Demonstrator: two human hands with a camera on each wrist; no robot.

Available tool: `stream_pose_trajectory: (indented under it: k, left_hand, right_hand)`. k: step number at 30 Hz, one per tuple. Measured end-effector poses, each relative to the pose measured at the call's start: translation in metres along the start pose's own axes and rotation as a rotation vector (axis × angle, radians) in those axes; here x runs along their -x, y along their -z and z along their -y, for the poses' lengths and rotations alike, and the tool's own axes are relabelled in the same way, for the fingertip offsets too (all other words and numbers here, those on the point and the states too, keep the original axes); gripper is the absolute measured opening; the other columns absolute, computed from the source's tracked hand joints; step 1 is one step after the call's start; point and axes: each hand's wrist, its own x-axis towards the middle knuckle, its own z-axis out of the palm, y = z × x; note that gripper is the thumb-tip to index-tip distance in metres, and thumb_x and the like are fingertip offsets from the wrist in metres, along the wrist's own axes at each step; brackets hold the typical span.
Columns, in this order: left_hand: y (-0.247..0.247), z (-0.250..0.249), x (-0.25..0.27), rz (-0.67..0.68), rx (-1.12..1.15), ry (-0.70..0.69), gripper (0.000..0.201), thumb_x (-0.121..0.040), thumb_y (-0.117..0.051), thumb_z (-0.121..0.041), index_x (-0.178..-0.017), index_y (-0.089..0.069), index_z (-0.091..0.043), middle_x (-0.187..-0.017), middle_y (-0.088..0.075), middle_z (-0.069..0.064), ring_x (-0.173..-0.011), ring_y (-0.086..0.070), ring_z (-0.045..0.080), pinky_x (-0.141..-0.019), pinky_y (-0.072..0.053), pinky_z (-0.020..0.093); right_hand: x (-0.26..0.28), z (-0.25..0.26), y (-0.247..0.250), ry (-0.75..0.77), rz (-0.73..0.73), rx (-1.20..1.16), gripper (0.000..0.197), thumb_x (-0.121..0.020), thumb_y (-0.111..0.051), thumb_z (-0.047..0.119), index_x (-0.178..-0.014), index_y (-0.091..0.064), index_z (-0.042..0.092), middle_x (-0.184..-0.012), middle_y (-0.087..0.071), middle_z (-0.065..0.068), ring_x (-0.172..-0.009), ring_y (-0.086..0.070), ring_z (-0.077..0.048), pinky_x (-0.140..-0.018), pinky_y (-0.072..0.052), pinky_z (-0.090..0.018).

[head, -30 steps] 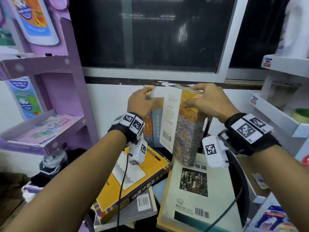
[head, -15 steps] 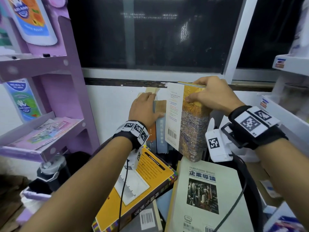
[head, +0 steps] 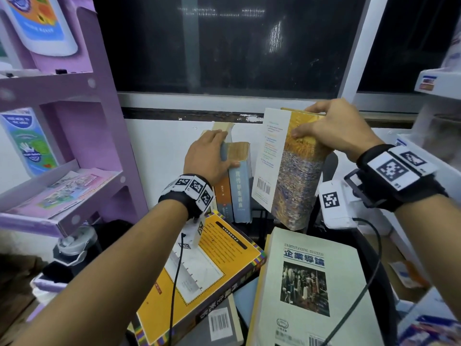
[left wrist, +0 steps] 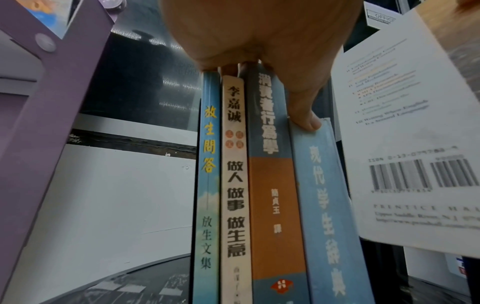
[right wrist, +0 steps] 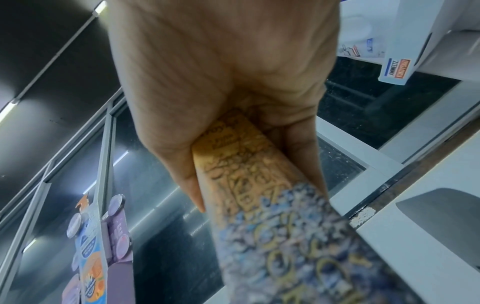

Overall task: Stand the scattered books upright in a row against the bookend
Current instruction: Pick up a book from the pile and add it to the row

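Thick paperback, mottled gold-and-blue spine, glossy white back cover, gripped at its top by right hand, tilted, just right of four upright books; left hand rests flat on their tops, thumb down one spine; two large books lie flat below

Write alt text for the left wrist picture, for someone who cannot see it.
A left hand rests on top of four books standing upright in a row, spines facing the camera, its thumb pressing the rightmost one. A tilted white back cover with a barcode hangs at right.
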Motion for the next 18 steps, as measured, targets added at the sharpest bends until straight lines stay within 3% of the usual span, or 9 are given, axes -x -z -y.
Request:
stream_pose_trajectory:
  k: [6, 9, 12, 18]
  left_hand:
    - [-0.001, -0.003, -0.001, 0.013, 0.025, -0.026, 0.081, -0.075, -0.073, -0.053, -0.141, -0.043, -0.017, -0.143, -0.048, 0.002, -0.127, -0.048, 0.023, -0.107, -0.04, 0.038]
    - [-0.002, -0.003, -0.001, 0.005, 0.031, -0.036, 0.08, -0.074, -0.074, -0.053, -0.139, -0.045, -0.017, -0.142, -0.049, 0.002, -0.126, -0.049, 0.023, -0.106, -0.04, 0.038]
    - [-0.002, -0.003, -0.001, -0.009, 0.038, -0.046, 0.079, -0.073, -0.074, -0.053, -0.138, -0.047, -0.017, -0.14, -0.051, 0.002, -0.125, -0.049, 0.022, -0.105, -0.041, 0.037]
    - [-0.005, -0.002, -0.002, -0.035, 0.055, -0.064, 0.076, -0.072, -0.075, -0.053, -0.134, -0.05, -0.017, -0.137, -0.053, 0.002, -0.123, -0.051, 0.023, -0.103, -0.042, 0.039]
  right_hand:
    - [-0.002, 0.008, -0.02, 0.053, -0.059, 0.055, 0.038, -0.073, -0.079, 0.03, -0.106, -0.067, 0.017, -0.108, -0.062, -0.011, -0.105, -0.059, -0.027, -0.089, -0.052, -0.037]
    - [-0.006, 0.011, -0.032, 0.046, -0.096, 0.071, 0.033, -0.074, -0.076, 0.03, -0.101, -0.065, 0.014, -0.114, -0.059, -0.016, -0.109, -0.055, -0.03, -0.093, -0.05, -0.039]
    - [-0.013, 0.012, -0.041, 0.018, -0.13, 0.099, 0.037, -0.076, -0.072, 0.028, -0.105, -0.066, 0.006, -0.113, -0.058, -0.017, -0.108, -0.053, -0.032, -0.09, -0.049, -0.035]
    - [-0.027, 0.018, -0.064, -0.024, -0.158, 0.15, 0.034, -0.079, -0.064, 0.026, -0.107, -0.064, 0.007, -0.116, -0.059, -0.018, -0.109, -0.053, -0.036, -0.081, -0.044, -0.032]
